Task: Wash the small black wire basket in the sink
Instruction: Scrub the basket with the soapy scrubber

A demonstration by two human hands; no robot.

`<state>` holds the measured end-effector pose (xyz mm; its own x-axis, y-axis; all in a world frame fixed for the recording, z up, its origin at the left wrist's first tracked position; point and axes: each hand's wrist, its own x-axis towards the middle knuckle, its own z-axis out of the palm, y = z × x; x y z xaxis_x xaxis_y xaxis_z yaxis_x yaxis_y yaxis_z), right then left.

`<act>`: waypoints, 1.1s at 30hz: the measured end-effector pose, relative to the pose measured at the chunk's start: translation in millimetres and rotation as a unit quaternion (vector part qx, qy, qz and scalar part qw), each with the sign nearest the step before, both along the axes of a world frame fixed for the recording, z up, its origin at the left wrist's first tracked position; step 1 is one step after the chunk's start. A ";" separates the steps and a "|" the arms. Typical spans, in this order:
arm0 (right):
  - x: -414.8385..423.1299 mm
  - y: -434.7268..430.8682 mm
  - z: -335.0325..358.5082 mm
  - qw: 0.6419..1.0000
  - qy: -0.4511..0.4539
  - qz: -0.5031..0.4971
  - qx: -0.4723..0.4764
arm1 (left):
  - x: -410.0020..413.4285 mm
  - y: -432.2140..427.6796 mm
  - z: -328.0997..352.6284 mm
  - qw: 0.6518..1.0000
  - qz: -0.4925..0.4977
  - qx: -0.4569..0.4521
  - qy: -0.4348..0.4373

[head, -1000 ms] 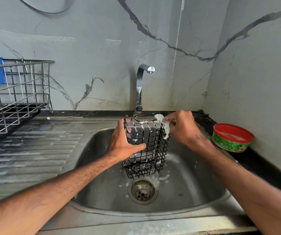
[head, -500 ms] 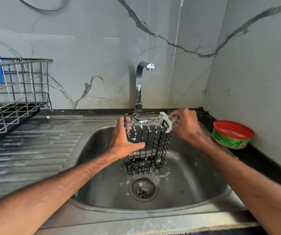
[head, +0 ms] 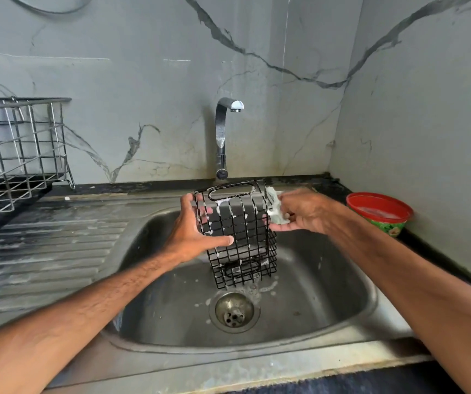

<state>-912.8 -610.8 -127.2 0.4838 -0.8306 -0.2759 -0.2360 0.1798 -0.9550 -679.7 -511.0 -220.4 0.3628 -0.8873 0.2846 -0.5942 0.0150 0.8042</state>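
Note:
The small black wire basket (head: 240,237) hangs upright over the steel sink (head: 342,294), streaked with white foam. My left hand (head: 194,231) grips its left side, thumb across the front wires and fingers hooked through the left wall. My right hand (head: 299,211) holds a soapy pale scrub pad (head: 275,209) against the basket's upper right edge. The basket's bottom is just above the drain (head: 233,311), with foam spots lying around it.
A chrome tap (head: 222,137) stands behind the basket with no water running. A red and green soap tub (head: 379,213) sits on the dark counter at right. A wire dish rack (head: 15,157) stands at left beside the ribbed drainboard (head: 43,251).
My right hand with the pad slid from the basket's top right corner down along its right side. The basket tilted slightly; my left hand kept its hold.

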 end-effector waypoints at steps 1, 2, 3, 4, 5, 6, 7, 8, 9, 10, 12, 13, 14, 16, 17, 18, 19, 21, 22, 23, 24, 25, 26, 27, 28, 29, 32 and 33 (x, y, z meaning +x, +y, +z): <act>-0.4 0.7 3.3 1.000 -0.004 0.001 -0.007 | -2.9 0.3 0.9 1.000 0.002 0.001 -0.001; -0.3 1.2 6.2 1.000 -0.009 0.002 -0.015 | -4.3 1.7 1.8 1.000 0.010 0.003 -0.008; -0.1 1.9 8.6 1.000 -0.013 0.000 -0.023 | -5.2 2.7 2.7 1.000 0.021 -0.001 -0.023; 0.5 2.4 10.5 0.999 -0.016 -0.001 -0.029 | -5.6 3.8 4.2 0.998 0.037 -0.009 -0.047; 1.8 2.8 11.8 0.999 -0.017 0.000 -0.032 | -4.4 4.4 4.9 0.995 0.054 -0.019 -0.085; 2.7 3.8 12.7 0.999 -0.017 0.002 -0.034 | -2.1 3.8 4.1 0.990 0.063 -0.029 -0.124; 4.3 5.7 13.7 0.999 -0.014 0.007 -0.036 | -1.1 3.8 3.4 0.986 0.063 -0.033 -0.149; 6.3 8.5 14.6 0.999 -0.013 0.014 -0.039 | -2.6 5.6 3.9 0.986 0.060 -0.026 -0.156; 8.4 11.9 15.2 0.999 -0.015 0.021 -0.040 | -4.1 7.3 4.4 0.984 0.062 -0.019 -0.166; 10.3 15.8 15.6 0.999 -0.018 0.029 -0.042 | -4.7 7.9 5.0 0.982 0.065 -0.013 -0.179; 13.9 24.7 15.8 0.997 -0.022 0.049 -0.051 | -5.4 7.7 5.6 0.976 0.068 -0.002 -0.207; 15.5 28.7 15.5 0.996 -0.020 0.058 -0.057 | -6.7 7.7 6.5 0.973 0.061 0.002 -0.221; 17.3 31.7 14.6 0.996 -0.017 0.064 -0.062 | -7.9 7.8 7.2 0.971 0.051 0.007 -0.233; 20.8 35.7 12.5 0.996 -0.010 0.068 -0.064 | -9.8 5.9 5.7 0.969 0.029 0.015 -0.246; 22.2 37.2 11.8 0.995 -0.005 0.069 -0.066 | -10.9 5.6 4.5 0.968 0.015 0.021 -0.249; 23.1 38.6 11.4 0.995 -0.001 0.071 -0.070 | -11.9 5.7 4.0 0.968 0.001 0.025 -0.248; 23.5 39.6 11.5 0.995 0.001 0.073 -0.073 | -12.1 6.0 4.5 0.969 -0.014 0.027 -0.245; 23.3 40.9 11.8 0.994 0.001 0.074 -0.077 | -12.3 7.7 8.8 0.971 -0.039 0.030 -0.235; 23.5 41.3 11.5 0.994 0.000 0.075 -0.075 | -13.7 8.9 11.1 0.972 -0.045 0.027 -0.229; 23.8 41.4 10.7 0.994 -0.001 0.076 -0.072 | -16.0 9.5 12.6 0.973 -0.045 0.020 -0.224; 24.2 41.7 9.8 0.995 0.000 0.077 -0.068 | -18.7 10.2 13.4 0.975 -0.039 0.015 -0.217; 24.8 42.2 8.6 0.995 0.002 0.078 -0.064 | -20.7 10.2 13.3 0.977 -0.030 0.010 -0.209; 25.4 42.1 7.5 0.995 0.004 0.080 -0.062 | -21.7 10.1 12.5 0.979 -0.021 0.008 -0.205; 25.6 41.6 6.6 0.995 0.005 0.081 -0.062 | -21.2 9.7 11.5 0.979 -0.012 0.006 -0.202; 25.9 41.2 6.2 0.995 0.004 0.084 -0.062 | -19.4 9.9 10.9 0.979 -0.003 0.002 -0.202; 25.7 40.7 6.4 0.994 0.002 0.087 -0.061 | -16.6 9.7 10.2 0.979 0.008 -0.006 -0.205; 21.2 38.4 10.4 0.992 0.022 0.097 -0.083 | -11.6 9.6 9.5 0.977 0.035 -0.011 -0.211; 18.9 37.5 12.7 0.989 0.046 0.100 -0.103 | -11.6 10.0 9.1 0.976 0.039 -0.011 -0.216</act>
<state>-893.9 -573.2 -114.4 0.6242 -0.7644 -0.1615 -0.3351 -0.0752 -0.9392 -691.3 -501.0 -211.4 0.2705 -0.8537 0.4449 -0.8774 -0.0285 0.4789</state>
